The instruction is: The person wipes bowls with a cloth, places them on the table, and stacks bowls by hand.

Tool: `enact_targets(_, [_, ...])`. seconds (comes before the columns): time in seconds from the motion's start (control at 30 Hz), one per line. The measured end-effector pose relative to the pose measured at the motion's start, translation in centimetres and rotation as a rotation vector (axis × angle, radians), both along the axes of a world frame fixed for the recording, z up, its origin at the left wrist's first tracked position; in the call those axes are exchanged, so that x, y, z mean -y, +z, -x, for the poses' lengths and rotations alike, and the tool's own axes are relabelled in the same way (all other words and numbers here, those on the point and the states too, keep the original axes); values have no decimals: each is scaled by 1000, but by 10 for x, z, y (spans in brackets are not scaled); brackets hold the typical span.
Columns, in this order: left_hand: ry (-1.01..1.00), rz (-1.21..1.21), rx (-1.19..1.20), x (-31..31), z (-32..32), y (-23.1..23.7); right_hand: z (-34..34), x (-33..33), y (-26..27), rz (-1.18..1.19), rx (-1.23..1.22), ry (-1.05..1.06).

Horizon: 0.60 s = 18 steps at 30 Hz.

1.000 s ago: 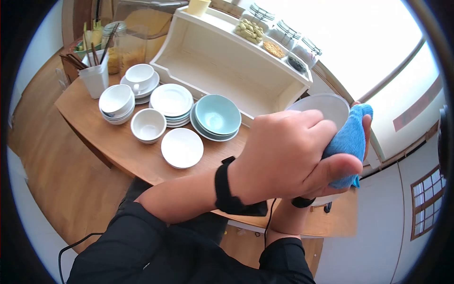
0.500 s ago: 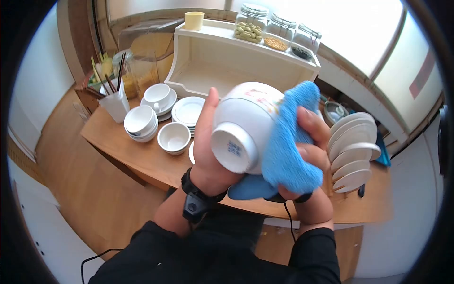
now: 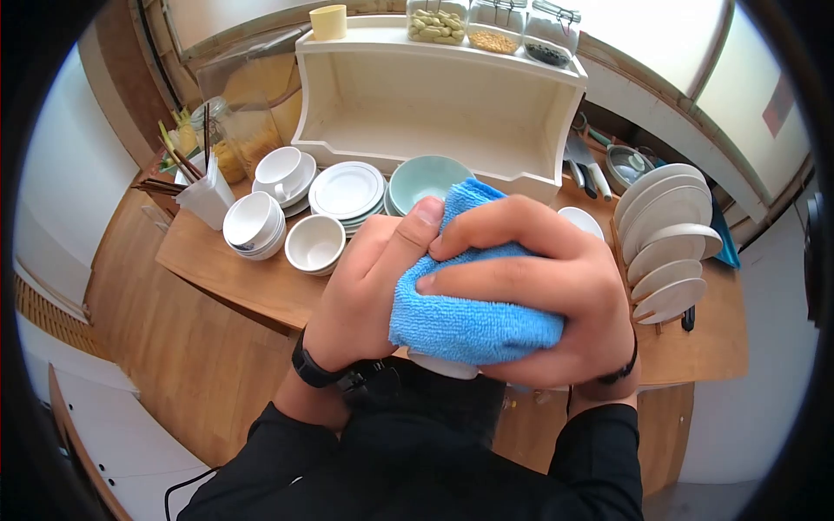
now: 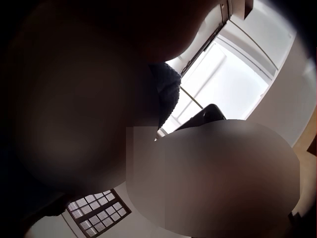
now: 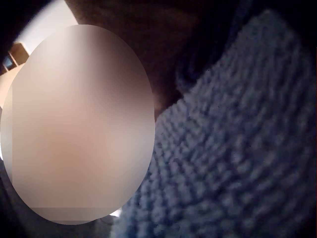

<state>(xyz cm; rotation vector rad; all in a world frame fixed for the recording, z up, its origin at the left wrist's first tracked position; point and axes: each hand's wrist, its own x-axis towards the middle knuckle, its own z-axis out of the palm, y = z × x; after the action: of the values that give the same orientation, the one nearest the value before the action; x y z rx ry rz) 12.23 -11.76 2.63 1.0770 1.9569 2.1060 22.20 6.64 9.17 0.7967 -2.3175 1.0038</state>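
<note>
In the head view both hands are close together in front of the body, around a white bowl (image 3: pixel 443 366). Only a small pale edge of it shows below a blue cloth (image 3: pixel 486 321); the rest is covered. My right hand (image 3: pixel 582 286) grips the cloth over the bowl, its fingers bent into the fabric. On the other side my left hand (image 3: pixel 360 286) holds the bowl, thumb up against the cloth's edge. The cloth's ribbed weave (image 5: pixel 228 153) fills much of the right wrist view. A dark corner of cloth (image 4: pixel 168 91) appears in the left wrist view.
Behind the hands on the wooden table (image 3: pixel 278 286) stand stacked white bowls (image 3: pixel 254 224), plates (image 3: pixel 347 189) and a pale green bowl (image 3: pixel 430 181). At right is a rack of plates (image 3: pixel 665 226), with knives (image 3: pixel 591 169) behind. A white shelf (image 3: pixel 434 95) carries jars (image 3: pixel 495 26).
The bowl was tipped with its foot showing half a second ago; now the cloth covers nearly all of it. The right hand has swung across the bowl toward the left thumb.
</note>
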Motion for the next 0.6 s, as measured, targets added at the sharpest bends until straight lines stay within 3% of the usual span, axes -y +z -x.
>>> enact_targets(0.1, [-322,-217,676,-9,4,16,12,-8,0,26,-52,65])
enact_targets(0.13, [-328,-217,678,-9,7,16,14,-10,-2,48,-116,133])
enact_targets(0.2, [-680,-430,545,-6,16,9,10,-9,2,79,-113,133])
enact_targets(0.27, [-727,-480,506,-12,19,-13,6,-10,-5,224,-127,150])
enact_targets(0.33, [-842,-703,553,-21,13,-31,7,-14,-4,226,-190,126])
enact_targets(0.37, [-1017,-844,583,-28,17,-42,7,-15,-4,238,-255,101])
enact_targets(0.4, [-1019,-844,582,-33,9,-49,9,-17,-4,248,-322,75])
enact_targets(0.47, [-598,-923,686,-50,-19,-54,11,-33,-2,95,-495,-102])
enact_targets(0.5, [-489,-788,565,-56,-22,-55,18,-28,-7,126,-549,-147])
enact_targets(0.53, [-478,-799,568,-57,-25,-45,24,-23,-12,158,-599,-191])
enact_targets(0.6, [-280,-788,756,-57,-25,-12,24,-24,-6,-62,-494,-92])
